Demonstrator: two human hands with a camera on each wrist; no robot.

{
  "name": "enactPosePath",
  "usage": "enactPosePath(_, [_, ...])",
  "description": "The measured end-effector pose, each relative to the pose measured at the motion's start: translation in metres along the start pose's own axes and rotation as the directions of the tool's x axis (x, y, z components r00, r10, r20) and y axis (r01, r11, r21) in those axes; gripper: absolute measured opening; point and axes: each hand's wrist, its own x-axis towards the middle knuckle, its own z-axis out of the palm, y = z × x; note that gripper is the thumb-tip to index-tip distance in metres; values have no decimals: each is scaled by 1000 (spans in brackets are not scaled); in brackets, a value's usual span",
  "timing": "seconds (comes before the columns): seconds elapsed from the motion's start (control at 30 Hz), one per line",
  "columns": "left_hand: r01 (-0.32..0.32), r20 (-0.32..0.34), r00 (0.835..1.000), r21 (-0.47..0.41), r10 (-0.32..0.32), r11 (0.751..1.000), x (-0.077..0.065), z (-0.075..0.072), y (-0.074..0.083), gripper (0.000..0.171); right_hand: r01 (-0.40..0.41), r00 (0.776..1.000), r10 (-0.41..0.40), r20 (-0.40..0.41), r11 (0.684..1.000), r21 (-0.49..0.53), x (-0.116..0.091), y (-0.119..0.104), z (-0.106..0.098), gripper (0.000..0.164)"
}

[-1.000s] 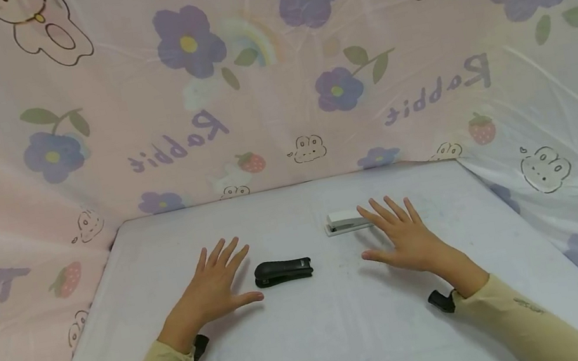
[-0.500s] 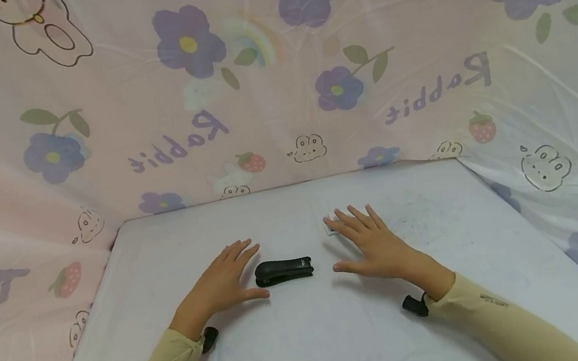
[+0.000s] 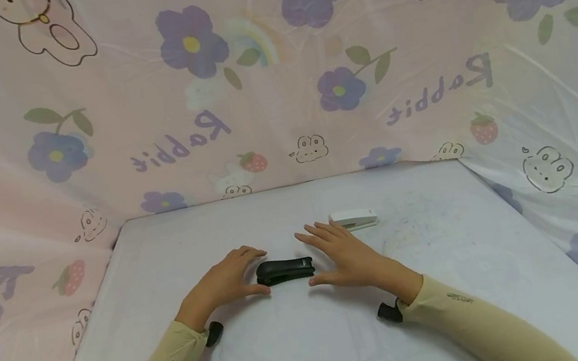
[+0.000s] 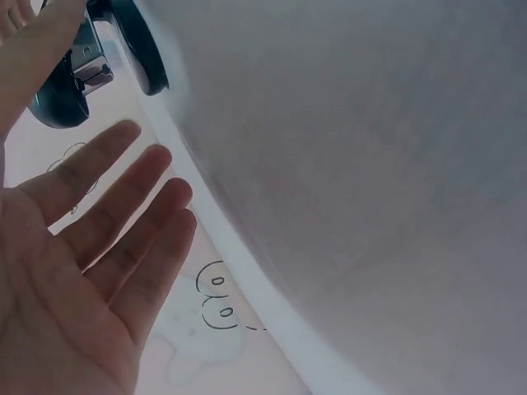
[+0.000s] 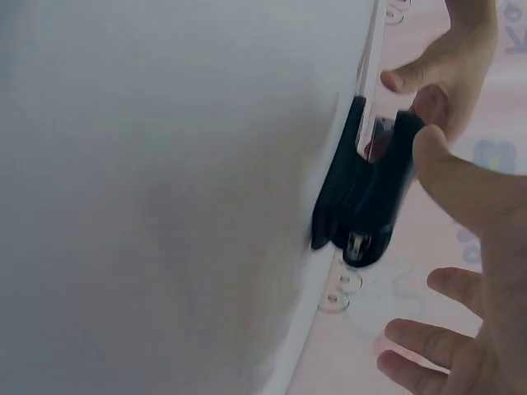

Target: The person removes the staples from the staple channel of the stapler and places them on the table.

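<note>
A black stapler (image 3: 284, 270) lies on the white table between my two hands. My left hand (image 3: 225, 280) is at its left end, with fingers spread and the thumb apart from them. At the stapler's right end is my right hand (image 3: 349, 258), its thumb close to the near corner. Both hands look relaxed, and neither grips anything. In the right wrist view the thumb overlaps the black stapler (image 5: 383, 193); whether it touches I cannot tell. The left wrist view has the extended fingers (image 4: 136, 218) beside the stapler's dark end (image 4: 62, 103).
Behind my right hand lies a white stapler (image 3: 356, 219), its left end partly covered by the fingers. The white table (image 3: 316, 337) reaches back to a printed curtain (image 3: 263, 101) that also hangs along both sides.
My right hand has moved left, from in front of the white stapler to the black stapler's right end. The left hand has shifted slightly right and inward. Both staplers stay in place.
</note>
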Motion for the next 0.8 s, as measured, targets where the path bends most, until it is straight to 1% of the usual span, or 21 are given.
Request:
enactPosePath(0.13, [12,23,1000,-30,-11,999,1,-3,2,72,21,1000,-21,1,998,56,10,-7,5,96])
enactPosePath(0.3, [37,42,999,-40,-35,999,2,-4,3,62,12,999,-17,34,989,145,21,-19,12,86])
enactPosePath(0.47, [28,34,999,-22,-27,999,1,-3,4,52,-7,996,-11,84,979,206,34,-28,19,75])
enactPosePath(0.6, [33,26,999,-8,-32,999,2,-3,5,47,3,995,-27,94,971,241,47,-32,25,68])
enactPosePath(0.7, [39,20,999,-25,-38,999,2,-4,7,45,-1,994,-28,107,965,264,54,-33,30,61])
enactPosePath(0.8, [39,12,999,-47,-39,998,2,-4,9,44,-19,991,-22,136,958,287,59,-34,34,54])
